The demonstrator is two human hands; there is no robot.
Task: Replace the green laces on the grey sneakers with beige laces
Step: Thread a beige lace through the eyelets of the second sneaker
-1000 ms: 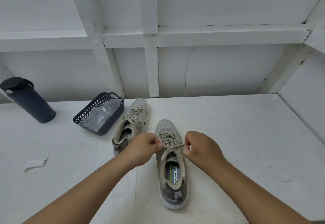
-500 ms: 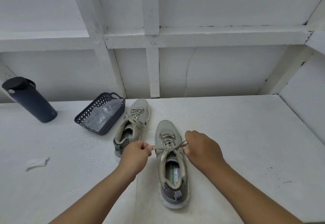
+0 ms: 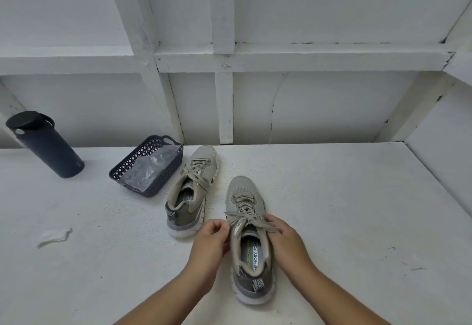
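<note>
Two grey sneakers stand on the white table, both threaded with beige laces. The far sneaker [image 3: 190, 192] sits left of centre with its laces hanging loose over its side. The near sneaker [image 3: 249, 243] points away from me and carries a tied bow [image 3: 244, 218] of beige lace. My left hand [image 3: 210, 241] is curled at the bow's left side, its thumb and forefinger pinching there. My right hand [image 3: 286, 239] lies against the shoe's right side, with its fingertips at the knot and a lace loop draped over its knuckles. No green lace is in view.
A dark perforated basket [image 3: 163, 143] with a clear plastic bag in it stands left of the far sneaker. A dark bottle [image 3: 47, 146] stands at the far left by the wall. A crumpled white scrap [image 3: 53, 236] lies on the table [image 3: 344, 209] at the left.
Both hands were pulling the lace loops apart sideways. They have come back toward me beside the shoe's opening, and the bow now sits tightened on the near sneaker.
</note>
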